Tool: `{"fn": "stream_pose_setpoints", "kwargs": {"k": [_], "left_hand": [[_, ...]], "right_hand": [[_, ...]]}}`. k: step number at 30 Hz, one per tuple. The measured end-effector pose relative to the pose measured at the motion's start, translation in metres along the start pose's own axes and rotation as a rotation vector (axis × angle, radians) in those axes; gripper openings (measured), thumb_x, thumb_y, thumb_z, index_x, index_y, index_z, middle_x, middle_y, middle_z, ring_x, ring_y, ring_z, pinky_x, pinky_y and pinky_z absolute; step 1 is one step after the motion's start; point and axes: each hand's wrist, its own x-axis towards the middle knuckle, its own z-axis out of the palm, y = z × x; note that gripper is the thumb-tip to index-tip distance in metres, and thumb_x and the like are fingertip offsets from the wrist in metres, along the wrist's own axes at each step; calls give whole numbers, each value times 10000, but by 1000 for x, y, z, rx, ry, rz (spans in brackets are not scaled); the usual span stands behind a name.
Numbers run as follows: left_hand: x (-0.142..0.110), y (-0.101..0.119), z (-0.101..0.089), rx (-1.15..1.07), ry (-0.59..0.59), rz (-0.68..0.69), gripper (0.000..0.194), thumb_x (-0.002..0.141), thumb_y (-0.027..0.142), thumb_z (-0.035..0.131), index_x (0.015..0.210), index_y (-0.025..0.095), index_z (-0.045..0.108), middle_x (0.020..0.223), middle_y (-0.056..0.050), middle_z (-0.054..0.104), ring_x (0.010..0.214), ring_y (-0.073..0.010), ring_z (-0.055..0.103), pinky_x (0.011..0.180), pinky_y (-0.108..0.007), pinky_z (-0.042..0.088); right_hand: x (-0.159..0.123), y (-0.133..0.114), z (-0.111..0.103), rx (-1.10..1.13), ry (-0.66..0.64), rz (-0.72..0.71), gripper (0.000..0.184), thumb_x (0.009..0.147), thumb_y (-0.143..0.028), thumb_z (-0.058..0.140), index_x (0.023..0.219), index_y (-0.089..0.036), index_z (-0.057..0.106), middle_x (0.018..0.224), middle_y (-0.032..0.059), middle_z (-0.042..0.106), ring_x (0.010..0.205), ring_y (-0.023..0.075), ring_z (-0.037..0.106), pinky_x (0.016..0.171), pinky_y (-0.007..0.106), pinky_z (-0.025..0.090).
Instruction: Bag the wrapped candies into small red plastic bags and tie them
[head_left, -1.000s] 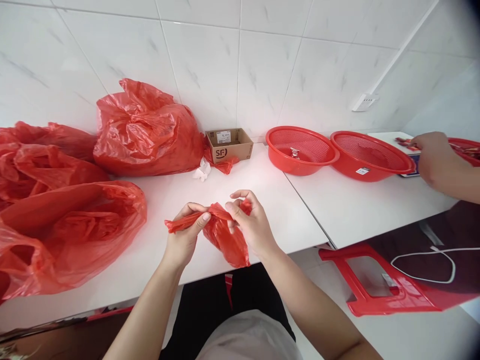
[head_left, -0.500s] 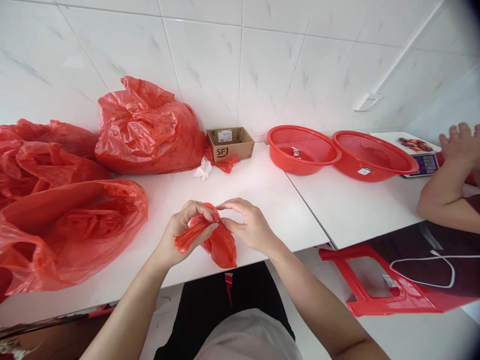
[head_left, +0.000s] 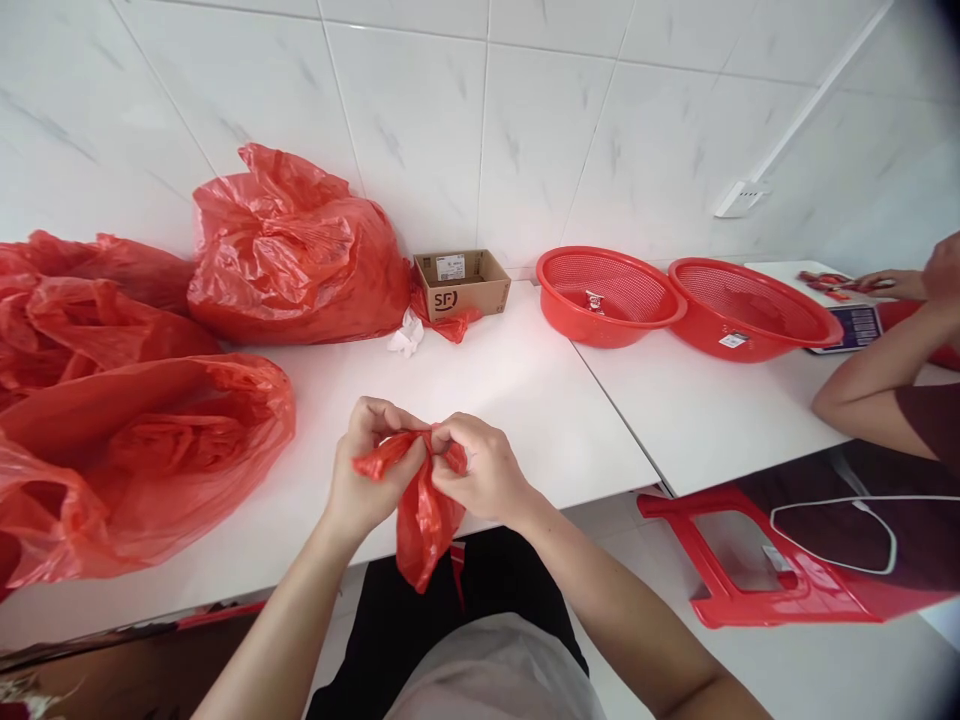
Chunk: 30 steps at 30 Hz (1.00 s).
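A small red plastic bag point(head_left: 421, 515) hangs between my two hands at the front edge of the white table point(head_left: 525, 390). My left hand point(head_left: 367, 475) is closed on the bag's twisted top, which sticks out to the left. My right hand point(head_left: 480, 470) is closed on the same top, its fingers pressed against those of the left. The bag's body droops below the table edge, over my lap.
Big red bags fill the left: one open bag point(head_left: 142, 460), others behind point(head_left: 292, 250). A small cardboard box point(head_left: 459, 283) stands by the wall. Two red colanders point(head_left: 604, 297) point(head_left: 750, 320) sit to the right. Another person's arm point(head_left: 877, 365) rests far right, above a red stool point(head_left: 757, 570).
My hands have come together and closed tighter on the bag's top. The bag has lengthened and now hangs lower. The other person's hand has drawn back to the right.
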Motion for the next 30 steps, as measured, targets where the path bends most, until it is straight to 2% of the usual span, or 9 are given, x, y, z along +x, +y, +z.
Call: {"fn": "stream_pose_setpoints", "kwargs": {"k": [2,5,11,14,19,21,23,27,30], "left_hand": [[-5,-4,8,82,143,82,290,791,84,656,898,239,435,896,1,671,837,-165,669,749,-325,530],[-9,-6,14,171,226,172,254,812,90,641,979,226,506,939,-15,664,875,-165,660,768,-327,528],[-5,1,10,205,188,225,255,867,114,583,1083,242,542,978,-15,638,899,-150,641,819,-337,531],[-5,4,11,222,174,262,209,880,130,572,1051,249,555,976,-15,648,918,-161,647,835,-353,538],[-9,5,16,138,218,266,220,847,116,623,1012,237,542,940,-18,663,884,-174,668,814,-370,549],[-9,5,16,94,255,247,249,837,97,636,1017,236,534,933,-14,666,875,-169,668,815,-367,545],[-7,7,16,42,264,226,284,836,95,642,1043,245,519,944,-8,664,888,-163,664,829,-363,541],[-3,8,10,12,196,193,345,831,131,662,1113,262,514,964,-3,652,893,-156,653,816,-332,534],[1,5,1,49,79,128,294,849,167,653,1111,251,550,958,-13,673,893,-160,663,806,-312,531]], "right_hand": [[0,-1,5,-67,56,-60,100,710,-113,505,719,-211,484,725,-11,568,688,130,531,704,274,457],[0,-2,8,-28,60,-42,94,741,-127,516,738,-213,478,730,-13,573,688,128,542,699,275,467],[2,-9,-3,300,0,200,111,811,-230,590,912,-212,548,872,4,635,804,128,603,788,283,497],[1,-12,-3,285,-24,198,27,815,-223,570,806,-209,550,802,-7,622,759,126,590,764,281,493],[-3,-14,6,144,70,95,62,772,-173,551,739,-215,521,748,-9,595,727,131,564,722,277,483],[-3,-13,8,196,66,124,45,780,-186,563,753,-211,537,762,-6,604,733,129,568,730,278,484],[-1,-10,6,352,4,233,52,809,-247,589,788,-204,568,784,-5,617,743,126,582,739,279,491],[8,-4,-5,662,-110,411,205,802,-374,671,851,-188,599,846,1,647,765,122,615,767,291,511],[12,-4,-15,671,-166,448,240,771,-365,713,877,-176,610,852,2,641,729,112,610,713,273,509]]}}
